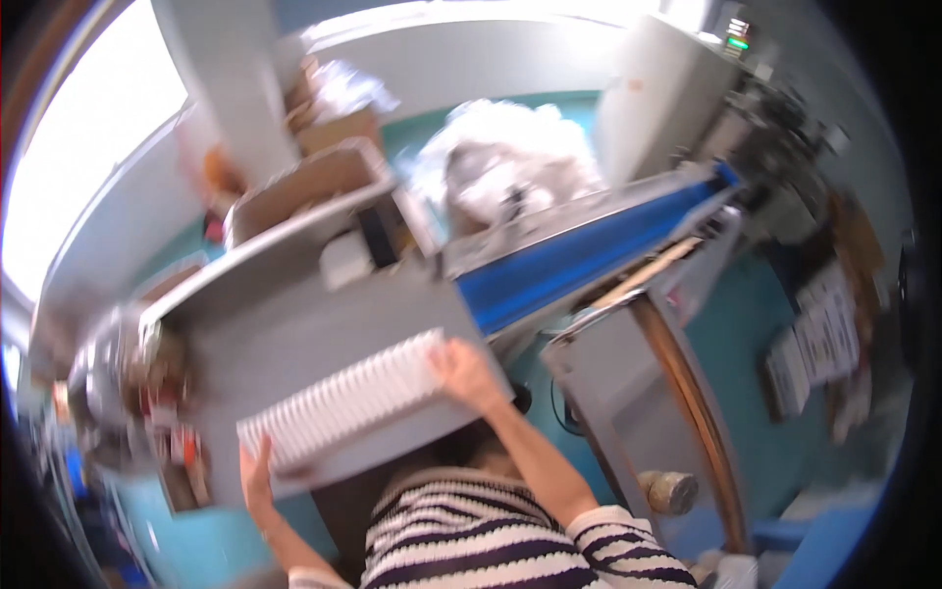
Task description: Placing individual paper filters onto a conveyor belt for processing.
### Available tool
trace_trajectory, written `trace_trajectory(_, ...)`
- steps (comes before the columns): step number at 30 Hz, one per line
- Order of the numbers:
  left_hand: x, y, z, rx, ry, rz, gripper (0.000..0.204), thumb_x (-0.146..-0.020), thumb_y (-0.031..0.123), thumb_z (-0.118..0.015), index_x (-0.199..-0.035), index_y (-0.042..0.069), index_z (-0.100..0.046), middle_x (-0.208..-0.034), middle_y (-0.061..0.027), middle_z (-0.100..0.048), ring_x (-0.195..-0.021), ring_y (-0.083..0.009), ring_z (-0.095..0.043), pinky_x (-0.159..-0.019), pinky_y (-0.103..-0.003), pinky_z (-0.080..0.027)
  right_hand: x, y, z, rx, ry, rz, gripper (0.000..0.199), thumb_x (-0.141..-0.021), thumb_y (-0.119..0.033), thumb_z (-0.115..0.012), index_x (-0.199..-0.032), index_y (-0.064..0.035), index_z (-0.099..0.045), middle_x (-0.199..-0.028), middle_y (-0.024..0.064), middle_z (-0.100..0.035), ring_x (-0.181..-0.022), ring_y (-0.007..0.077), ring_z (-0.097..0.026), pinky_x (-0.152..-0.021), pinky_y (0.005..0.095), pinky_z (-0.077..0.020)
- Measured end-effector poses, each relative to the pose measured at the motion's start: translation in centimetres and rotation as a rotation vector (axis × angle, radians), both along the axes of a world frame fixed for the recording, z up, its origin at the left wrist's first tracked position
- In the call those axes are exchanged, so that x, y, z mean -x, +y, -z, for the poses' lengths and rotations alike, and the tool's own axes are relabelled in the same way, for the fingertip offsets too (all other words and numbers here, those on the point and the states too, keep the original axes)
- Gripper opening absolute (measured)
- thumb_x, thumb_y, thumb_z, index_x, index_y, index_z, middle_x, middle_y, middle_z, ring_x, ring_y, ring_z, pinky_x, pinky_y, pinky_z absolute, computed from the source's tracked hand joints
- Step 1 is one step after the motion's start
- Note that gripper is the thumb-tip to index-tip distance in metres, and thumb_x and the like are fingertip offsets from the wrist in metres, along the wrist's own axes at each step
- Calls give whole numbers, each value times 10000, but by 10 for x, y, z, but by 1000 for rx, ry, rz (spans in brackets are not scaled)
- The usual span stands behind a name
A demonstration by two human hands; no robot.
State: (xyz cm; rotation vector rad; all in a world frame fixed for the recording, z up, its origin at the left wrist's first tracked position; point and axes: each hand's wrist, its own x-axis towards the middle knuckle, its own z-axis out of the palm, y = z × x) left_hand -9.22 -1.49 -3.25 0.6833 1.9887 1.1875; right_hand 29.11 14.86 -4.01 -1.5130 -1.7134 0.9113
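Observation:
A long row of thin white pieces (343, 398), standing side by side like ribs, lies slantwise over the grey worktable (294, 344). At its left end is my left hand (257, 476), the thumb laid over the near corner. My right hand (466, 373) closes round the other end, fingers bent. The row is squeezed between both hands. Blur hides what the single pieces are, and whether the row rests on the table or is a little above it.
Beyond the table's far edge stands an open carton (314, 191). A white block (345, 260) and a dark object (377, 236) lie at the table's far side. A blue conveyor belt (589, 250) runs off to the right, beside a grey stand (628, 393). White plastic bags (520, 157) are heaped behind.

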Motion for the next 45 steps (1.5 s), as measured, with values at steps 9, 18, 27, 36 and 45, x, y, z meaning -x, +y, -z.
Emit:
trace_trajectory(9, -32, 18, -6, 40, 779, -125, 826, -853, 496, -649, -1395, -49, -349, -1348, -278, -461, -1276, -400, -426, -1075, -435, -325, -51, 35, 37, 624, 683, 138, 355, -919, -281, -630, -1117, 9, -586, -964, 65, -633, -817, 114, -592, -671, 258, -487)
trace_trajectory(18, -65, 28, -4, 50, 785, -214, 823, -852, 505, -648, -1386, -51, -362, -1326, -274, -472, -1246, -401, -445, -1048, -457, -345, -26, 40, 25, 684, 661, 47, 447, -929, -390, -594, -1108, 19, -610, -1001, 65, -646, -905, 163, -604, -814, 295, -466)
trace_trajectory(27, -77, 40, -6, 46, 783, -203, 800, -854, 503, -647, -1379, -41, -383, -1320, -266, -480, -1243, -394, -450, -1038, -448, -360, -50, 55, 26, 641, 588, 100, 484, -924, -396, -618, -1142, 33, -573, -1026, 104, -628, -876, 155, -606, -771, 262, -498)
trace_trajectory(36, -84, 40, -3, 45, 800, -259, 787, -844, 493, -661, -1373, -30, -402, -1270, -252, -516, -1203, -398, -473, -1021, -449, -372, -67, 49, 16, 1013, 655, -68, 307, -925, -209, -601, -1176, -34, -568, -996, 34, -643, -812, 120, -610, -631, 274, -478)
trace_trajectory(45, -97, 47, -4, 25, 781, -258, 791, -836, 489, -673, -1375, -23, -403, -1260, -243, -526, -1194, -394, -477, -1019, -462, -368, -23, 53, 6, 398, 204, -112, 452, -944, -405, -587, -1093, 22, -602, -940, 57, -635, -848, 119, -558, -772, 259, -449)
